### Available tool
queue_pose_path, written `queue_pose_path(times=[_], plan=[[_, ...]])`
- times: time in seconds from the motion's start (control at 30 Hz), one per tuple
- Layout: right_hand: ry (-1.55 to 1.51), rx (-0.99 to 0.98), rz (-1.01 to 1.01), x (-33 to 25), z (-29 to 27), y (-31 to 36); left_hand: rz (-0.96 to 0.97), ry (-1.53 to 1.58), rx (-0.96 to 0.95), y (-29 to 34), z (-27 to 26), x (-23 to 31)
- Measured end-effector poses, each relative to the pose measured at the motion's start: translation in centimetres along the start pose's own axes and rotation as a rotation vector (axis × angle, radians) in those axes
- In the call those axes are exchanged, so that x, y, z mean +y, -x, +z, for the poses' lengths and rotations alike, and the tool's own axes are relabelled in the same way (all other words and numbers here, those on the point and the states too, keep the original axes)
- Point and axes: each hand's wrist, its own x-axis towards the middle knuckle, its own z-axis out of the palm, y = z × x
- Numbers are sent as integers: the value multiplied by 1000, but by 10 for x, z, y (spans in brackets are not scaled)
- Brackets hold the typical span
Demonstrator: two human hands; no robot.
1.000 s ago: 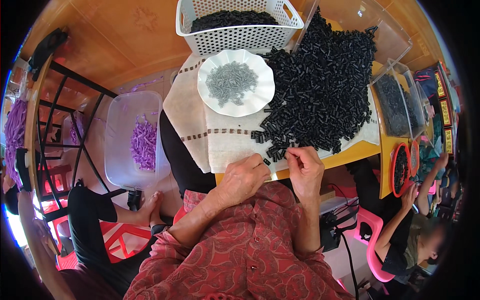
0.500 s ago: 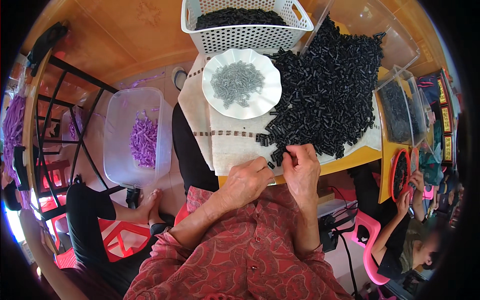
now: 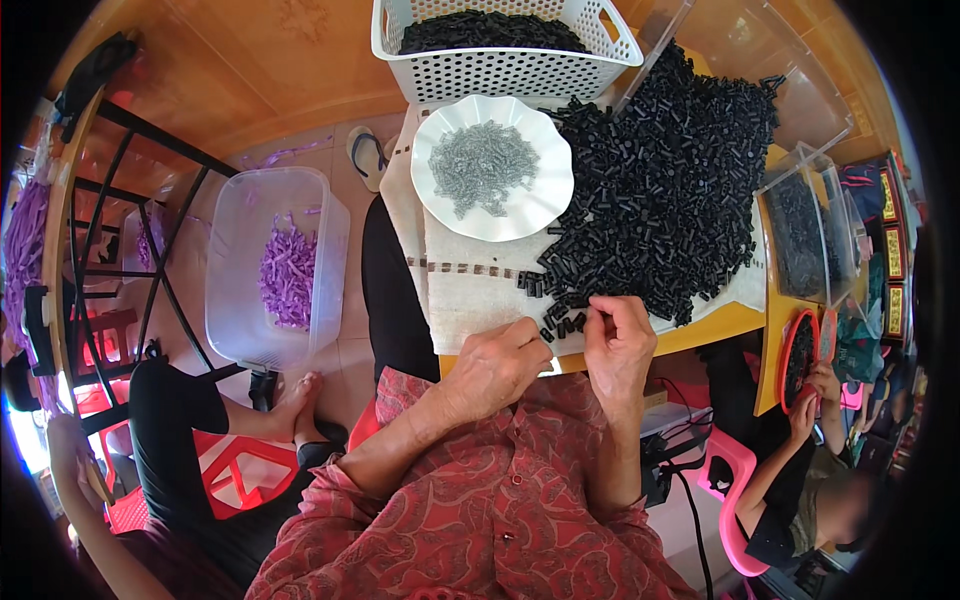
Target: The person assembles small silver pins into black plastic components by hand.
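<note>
A large heap of short black tube-like plastic pieces (image 3: 660,180) covers the right part of a light cloth (image 3: 470,310). At the heap's near edge my right hand (image 3: 618,350) is closed, thumb against forefinger; whatever is between the fingertips is too small to make out. My left hand (image 3: 497,372) is closed too, its fingers curled just left of a few loose black pieces (image 3: 565,325), and its grip is hidden. Beyond it stands a white scalloped plate (image 3: 548,200) holding many small clear pieces (image 3: 482,165).
A white perforated basket (image 3: 510,75) with more black pieces stands at the back. Clear boxes (image 3: 800,220) are at the right. A clear tub (image 3: 230,290) holds purple strips (image 3: 288,275) at the left. Co-workers sit on both sides; one holds a red tray (image 3: 800,360).
My right hand has shifted slightly right along the heap's near edge. More loose black pieces now show between my hands. My left hand stays nearly in place. The view has shifted a little.
</note>
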Motion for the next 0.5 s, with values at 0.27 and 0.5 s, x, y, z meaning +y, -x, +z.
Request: queue_pose_path(times=[0.27, 0.5], plan=[[194, -62, 10, -11, 4, -3, 18, 15, 4, 0, 0, -2], [236, -131, 34, -19, 7, -8, -6, 19, 10, 0, -1, -2]])
